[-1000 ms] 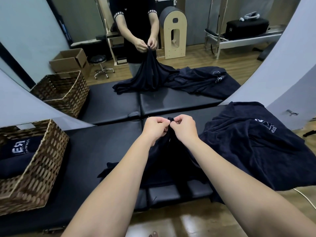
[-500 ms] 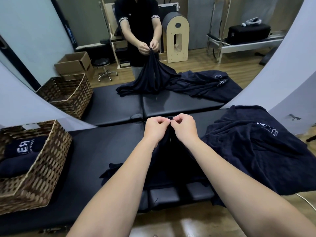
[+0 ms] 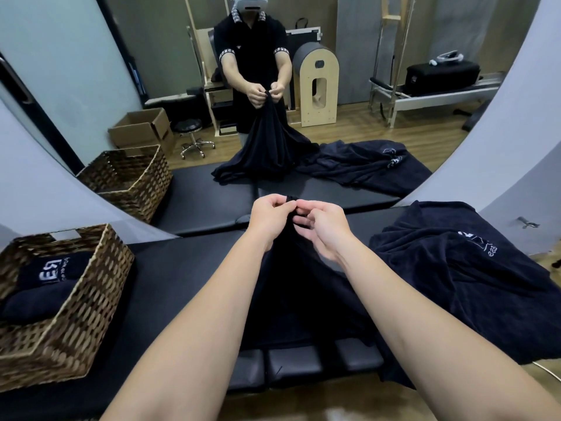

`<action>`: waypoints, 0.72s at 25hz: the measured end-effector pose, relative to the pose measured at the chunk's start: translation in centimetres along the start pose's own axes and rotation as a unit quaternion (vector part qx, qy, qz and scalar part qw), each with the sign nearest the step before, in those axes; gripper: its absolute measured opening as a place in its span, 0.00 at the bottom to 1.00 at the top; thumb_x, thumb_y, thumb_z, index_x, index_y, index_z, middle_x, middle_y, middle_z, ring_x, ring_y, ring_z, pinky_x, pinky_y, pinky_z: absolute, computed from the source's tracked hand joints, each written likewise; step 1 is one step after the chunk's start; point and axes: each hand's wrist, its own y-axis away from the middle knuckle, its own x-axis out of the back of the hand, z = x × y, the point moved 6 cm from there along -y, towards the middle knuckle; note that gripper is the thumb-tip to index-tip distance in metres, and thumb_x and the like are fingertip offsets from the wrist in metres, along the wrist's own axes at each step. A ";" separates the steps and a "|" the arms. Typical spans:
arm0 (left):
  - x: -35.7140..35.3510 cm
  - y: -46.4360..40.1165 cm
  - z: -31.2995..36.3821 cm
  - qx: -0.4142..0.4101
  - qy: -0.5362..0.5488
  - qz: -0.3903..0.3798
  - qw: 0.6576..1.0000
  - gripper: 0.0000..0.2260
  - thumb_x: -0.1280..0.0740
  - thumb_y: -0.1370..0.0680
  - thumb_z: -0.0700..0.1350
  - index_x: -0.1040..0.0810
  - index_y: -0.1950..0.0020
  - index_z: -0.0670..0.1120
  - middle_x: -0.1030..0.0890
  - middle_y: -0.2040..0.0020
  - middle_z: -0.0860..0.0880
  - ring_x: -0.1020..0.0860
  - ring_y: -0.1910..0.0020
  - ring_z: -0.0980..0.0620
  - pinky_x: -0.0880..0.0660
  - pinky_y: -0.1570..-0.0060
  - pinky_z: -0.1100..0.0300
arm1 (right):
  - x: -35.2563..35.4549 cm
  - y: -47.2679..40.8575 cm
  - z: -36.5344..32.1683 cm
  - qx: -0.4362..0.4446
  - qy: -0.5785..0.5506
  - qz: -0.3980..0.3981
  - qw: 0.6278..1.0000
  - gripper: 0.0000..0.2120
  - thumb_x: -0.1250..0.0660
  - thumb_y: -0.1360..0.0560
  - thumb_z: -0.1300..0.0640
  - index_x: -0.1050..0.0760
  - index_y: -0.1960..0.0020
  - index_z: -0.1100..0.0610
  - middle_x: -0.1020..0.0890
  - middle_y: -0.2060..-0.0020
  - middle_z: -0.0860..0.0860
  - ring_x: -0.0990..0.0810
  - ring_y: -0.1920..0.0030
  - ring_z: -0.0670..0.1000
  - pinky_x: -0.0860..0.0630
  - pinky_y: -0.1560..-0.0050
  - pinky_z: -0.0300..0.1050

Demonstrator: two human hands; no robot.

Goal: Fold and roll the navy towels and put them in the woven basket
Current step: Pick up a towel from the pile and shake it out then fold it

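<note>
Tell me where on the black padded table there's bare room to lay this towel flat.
The widest bare patch of the padded table lies left of the held towel, between it and the woven basket. A narrower strip shows at the back along the mirror. The right side is crowded: a heap of loose towels covers it to the edge.

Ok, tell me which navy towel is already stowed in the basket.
The rolled towel with white lettering, lying inside the woven basket at left. The held towel hangs from both hands, and another towel lies spread loose on the right.
</note>
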 end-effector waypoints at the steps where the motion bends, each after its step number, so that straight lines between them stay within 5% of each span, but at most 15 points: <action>1: 0.3 -0.2 1.1 -0.014 -0.021 0.002 1.000 0.06 0.30 0.21 0.43 0.21 0.58 0.47 0.21 0.61 0.50 0.25 0.61 0.53 0.26 0.56 0.56 | -0.4 0.0 -0.8 0.010 0.005 -0.005 1.000 0.18 0.45 0.21 0.72 0.19 0.45 0.60 0.20 0.51 0.56 0.19 0.54 0.53 0.19 0.52 0.47; 4: 1.1 -0.8 5.6 -0.066 -0.062 -0.002 0.996 0.05 0.31 0.21 0.43 0.22 0.57 0.46 0.23 0.62 0.51 0.27 0.62 0.53 0.28 0.57 0.56 | -0.9 -0.3 -4.4 0.115 0.144 0.037 0.982 0.08 0.34 0.21 0.63 0.24 0.45 0.52 0.21 0.54 0.50 0.22 0.57 0.50 0.23 0.57 0.44; 8: 2.5 -1.1 13.2 -0.147 -0.038 -0.002 0.988 0.07 0.33 0.21 0.40 0.22 0.58 0.48 0.20 0.60 0.50 0.23 0.59 0.52 0.25 0.54 0.54 | -1.9 -0.3 -9.1 0.243 0.319 0.066 0.914 0.11 0.27 0.26 0.48 0.28 0.50 0.38 0.25 0.46 0.46 0.25 0.43 0.53 0.26 0.41 0.50; 13: 4.6 -0.7 19.1 -0.198 -0.019 0.003 0.980 0.08 0.34 0.20 0.40 0.21 0.57 0.49 0.18 0.59 0.50 0.22 0.58 0.52 0.24 0.52 0.54 | -4.8 1.4 -15.0 0.299 0.262 -0.015 0.918 0.11 0.24 0.26 0.55 0.24 0.47 0.50 0.22 0.55 0.50 0.25 0.59 0.47 0.25 0.54 0.40; 18: 6.5 0.1 22.5 -0.227 0.006 0.008 0.974 0.08 0.35 0.19 0.40 0.22 0.57 0.49 0.19 0.57 0.48 0.22 0.57 0.50 0.24 0.54 0.52 | -7.2 2.3 -18.5 0.310 0.223 -0.045 0.923 0.08 0.24 0.26 0.58 0.24 0.54 0.54 0.22 0.59 0.51 0.25 0.59 0.50 0.24 0.53 0.49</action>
